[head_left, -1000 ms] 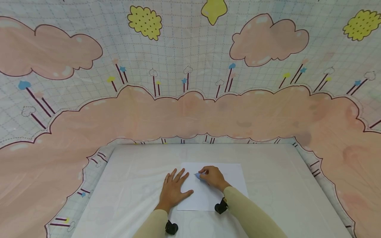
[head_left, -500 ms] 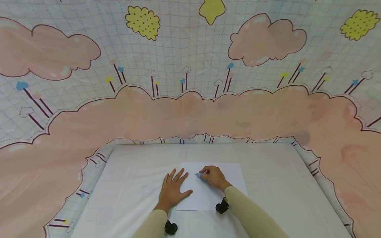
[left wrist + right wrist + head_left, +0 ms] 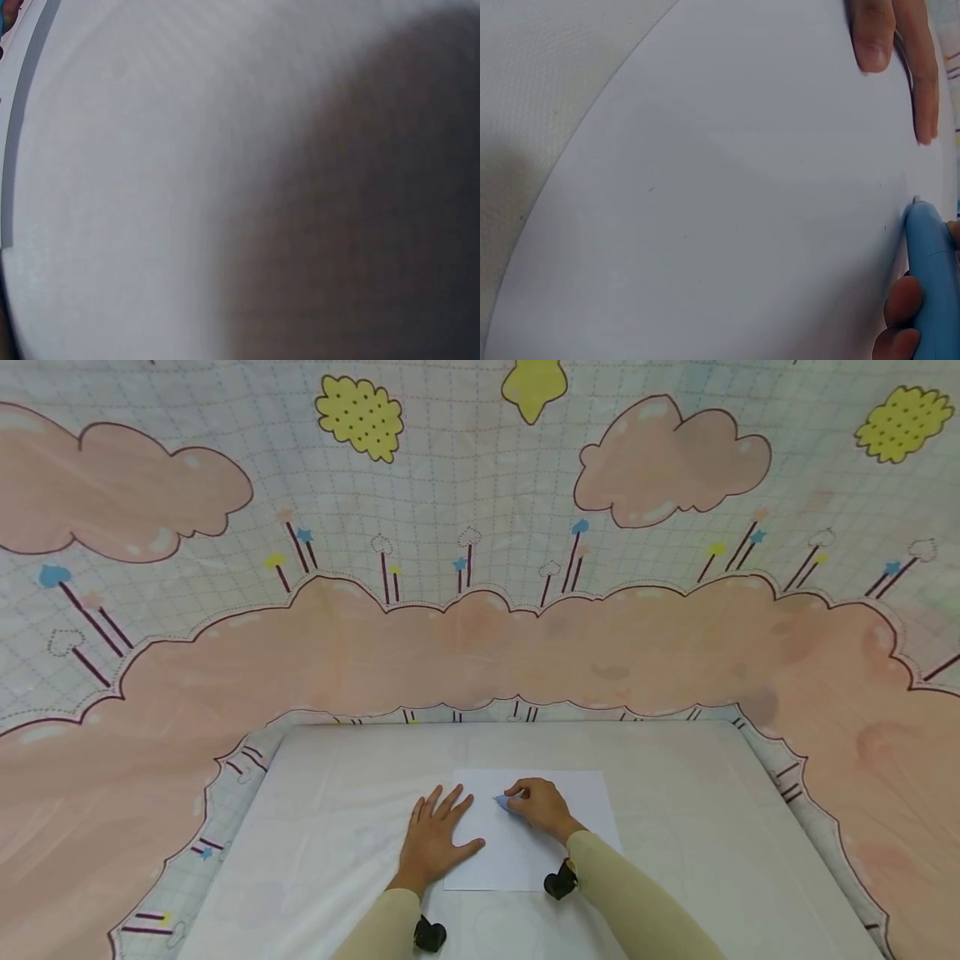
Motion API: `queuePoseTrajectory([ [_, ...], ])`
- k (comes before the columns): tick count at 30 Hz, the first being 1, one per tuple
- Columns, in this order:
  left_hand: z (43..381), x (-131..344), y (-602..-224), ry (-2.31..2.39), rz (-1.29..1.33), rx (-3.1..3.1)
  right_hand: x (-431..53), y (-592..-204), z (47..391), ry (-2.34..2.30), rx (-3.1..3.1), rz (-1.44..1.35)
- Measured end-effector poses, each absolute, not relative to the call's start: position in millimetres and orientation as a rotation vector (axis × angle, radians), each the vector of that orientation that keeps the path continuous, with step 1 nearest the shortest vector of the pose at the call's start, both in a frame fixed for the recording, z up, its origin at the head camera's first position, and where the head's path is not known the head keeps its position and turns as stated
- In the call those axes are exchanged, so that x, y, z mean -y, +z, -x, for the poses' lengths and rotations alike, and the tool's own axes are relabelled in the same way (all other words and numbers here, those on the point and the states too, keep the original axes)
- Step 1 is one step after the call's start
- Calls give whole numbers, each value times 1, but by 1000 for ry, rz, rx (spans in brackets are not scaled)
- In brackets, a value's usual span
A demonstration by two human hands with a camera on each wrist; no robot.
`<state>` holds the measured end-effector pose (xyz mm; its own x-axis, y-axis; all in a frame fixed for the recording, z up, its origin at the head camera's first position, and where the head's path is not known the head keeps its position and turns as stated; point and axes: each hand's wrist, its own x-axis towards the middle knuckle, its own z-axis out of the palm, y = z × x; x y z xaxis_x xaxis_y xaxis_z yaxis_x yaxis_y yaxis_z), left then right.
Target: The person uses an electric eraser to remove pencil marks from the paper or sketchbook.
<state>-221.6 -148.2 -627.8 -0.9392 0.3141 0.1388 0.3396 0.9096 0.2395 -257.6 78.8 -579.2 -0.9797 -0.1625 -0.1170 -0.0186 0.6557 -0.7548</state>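
Note:
A white sheet of paper (image 3: 555, 860) lies on the white-covered table. My left hand (image 3: 433, 846) rests with fingers spread at the sheet's left edge, its fingertips and thumb on the paper. Over the upper middle of the sheet, my right hand (image 3: 542, 808) grips a thick blue pen-like tool (image 3: 934, 289) with a small, narrow tip. In the right wrist view its tip is at or very near the paper, and curled fingers (image 3: 904, 301) wrap its body. Blur and a dark shape fill much of the left wrist view; the sheet's edge (image 3: 16, 127) shows at its left.
The white tabletop (image 3: 690, 810) extends around the sheet on every side. Behind and beside it hangs a patterned cloth (image 3: 480, 652) with clouds and stars. Each wrist wears a black heart-shaped piece, one on the left (image 3: 431, 934) and one on the right (image 3: 560, 882).
The right hand with the blue pen-like tool has shifted very slightly to the right over the paper. My left hand keeps its place on the sheet. The whole head view has drifted slightly.

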Motion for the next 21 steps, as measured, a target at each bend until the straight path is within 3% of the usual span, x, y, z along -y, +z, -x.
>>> queuePoseTrajectory([
  [21, 220, 147, -624, -379, 503, 2996, -85, -581, 256, -1254, -2661, 147],
])
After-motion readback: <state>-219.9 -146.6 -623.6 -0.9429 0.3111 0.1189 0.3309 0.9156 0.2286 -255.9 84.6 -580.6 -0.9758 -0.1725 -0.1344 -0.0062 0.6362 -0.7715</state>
